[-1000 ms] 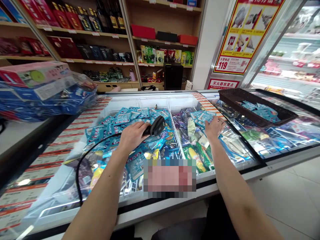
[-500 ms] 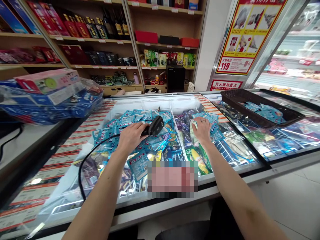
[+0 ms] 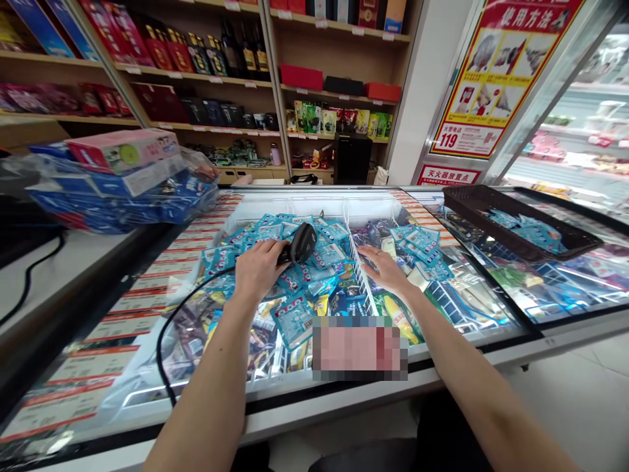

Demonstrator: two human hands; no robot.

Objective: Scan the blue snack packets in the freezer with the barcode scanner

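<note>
My left hand (image 3: 259,270) is closed around the handle of a black barcode scanner (image 3: 303,243), whose head points right over a pile of light-blue packets (image 3: 268,229). A black cable (image 3: 164,341) trails from the scanner past my left forearm. My right hand (image 3: 382,269) hovers palm down by the white wire divider (image 3: 361,278), its fingers stretched out and nothing visible in them. To the right of that hand lie more light-blue packets (image 3: 422,242). A single light-blue packet (image 3: 293,321) rests nearer me on the glass.
The glass-topped freezer (image 3: 339,406) spans the front. A brown basket (image 3: 565,252) with light-blue packets sits at right. Plastic-wrapped boxes (image 3: 128,177) are stacked at left. Shelves of goods (image 3: 206,75) stand behind, beside a red-and-yellow poster (image 3: 496,78). A blurred patch hides the near edge.
My right hand has moved left from the right-hand packets to the wire divider. My left hand keeps the scanner in nearly the same place. The whole view has shifted slightly.
</note>
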